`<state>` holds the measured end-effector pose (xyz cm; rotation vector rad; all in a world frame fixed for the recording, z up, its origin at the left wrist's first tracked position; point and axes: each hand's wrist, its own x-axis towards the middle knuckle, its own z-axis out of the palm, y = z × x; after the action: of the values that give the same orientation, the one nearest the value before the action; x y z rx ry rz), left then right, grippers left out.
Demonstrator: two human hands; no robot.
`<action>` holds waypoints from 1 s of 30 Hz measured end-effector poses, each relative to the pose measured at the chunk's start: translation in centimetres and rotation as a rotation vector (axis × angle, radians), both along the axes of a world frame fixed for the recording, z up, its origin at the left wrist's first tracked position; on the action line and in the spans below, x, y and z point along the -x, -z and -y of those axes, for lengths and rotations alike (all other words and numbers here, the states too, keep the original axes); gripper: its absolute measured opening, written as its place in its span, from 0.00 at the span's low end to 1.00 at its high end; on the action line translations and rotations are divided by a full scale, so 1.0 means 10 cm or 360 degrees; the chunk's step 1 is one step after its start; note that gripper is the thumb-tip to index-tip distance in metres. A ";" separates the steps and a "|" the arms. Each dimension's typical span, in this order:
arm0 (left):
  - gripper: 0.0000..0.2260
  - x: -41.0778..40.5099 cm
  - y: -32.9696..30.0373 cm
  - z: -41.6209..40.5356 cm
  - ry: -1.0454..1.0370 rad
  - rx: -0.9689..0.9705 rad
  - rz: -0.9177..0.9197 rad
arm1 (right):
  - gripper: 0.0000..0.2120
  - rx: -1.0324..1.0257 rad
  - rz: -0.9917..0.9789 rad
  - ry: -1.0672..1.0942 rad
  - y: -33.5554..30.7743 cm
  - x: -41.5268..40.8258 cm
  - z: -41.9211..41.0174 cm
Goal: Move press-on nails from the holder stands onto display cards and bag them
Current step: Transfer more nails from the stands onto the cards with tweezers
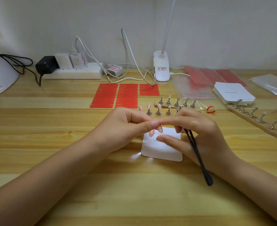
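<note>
A white display card [163, 150] lies on the wooden table in front of me. Two pink press-on nails [151, 132] sit near its top left corner. My left hand [126, 126] hovers over that corner with fingers curled, its fingertips meeting my right index finger. My right hand [198, 128] holds black tweezers [198, 157] whose handle points toward me. Behind my hands stand several metal holder stands [168, 110]; three at the left carry pink nails [148, 106]. Whether a nail is pinched between my fingertips is hidden.
Sheets of red adhesive strips [116, 95] lie behind the stands. At the right are a stack of white cards [234, 93], clear bags [193, 88], a second wooden strip of stands [255, 118] and a red tape scrap [210, 110]. A power strip [72, 73] and lamp clamp [161, 70] stand by the wall.
</note>
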<state>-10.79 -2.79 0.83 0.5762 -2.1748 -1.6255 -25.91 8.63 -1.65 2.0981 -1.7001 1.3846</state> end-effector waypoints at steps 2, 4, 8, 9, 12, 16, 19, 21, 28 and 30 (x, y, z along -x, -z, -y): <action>0.13 0.00 0.00 0.00 -0.0001 0.0013 0.0002 | 0.13 0.0007 0.0002 -0.0021 0.00 -0.01 0.00; 0.14 0.00 0.01 0.00 0.0003 -0.0012 -0.0008 | 0.12 0.0018 -0.0006 -0.0026 -0.01 -0.01 0.00; 0.16 0.00 0.00 -0.03 0.0016 -0.0035 0.0015 | 0.11 0.0034 -0.0020 -0.0007 -0.02 -0.02 0.01; 0.16 0.01 0.00 -0.03 0.0007 -0.0027 0.0041 | 0.11 0.0037 -0.0018 0.0015 -0.02 -0.02 0.01; 0.10 0.01 0.00 0.01 -0.0030 0.0076 0.0071 | 0.11 0.0020 -0.0037 0.0086 -0.02 -0.02 0.00; 0.06 -0.05 0.06 0.14 -0.0037 0.0692 0.0109 | 0.11 -0.0083 0.0029 0.0191 -0.01 0.02 0.00; 0.15 -0.09 0.15 0.15 0.0065 0.1155 0.0267 | 0.09 -0.0174 0.0209 0.0244 0.01 0.05 0.01; 0.18 -0.09 0.18 0.14 0.0081 0.1270 0.0321 | 0.09 -0.0250 0.0325 0.0247 0.02 0.06 0.03; 0.22 -0.09 0.22 0.11 0.0081 0.1319 0.0267 | 0.11 -0.0514 0.0480 0.0218 0.02 0.06 0.04; 0.23 -0.08 0.22 0.09 0.0078 0.1325 0.0253 | 0.12 -0.0559 0.0478 0.0218 0.02 0.04 0.05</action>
<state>-9.95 -3.69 -1.33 0.3930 -2.7017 -0.5726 -26.34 8.14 -1.80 1.9563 -2.3081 1.5135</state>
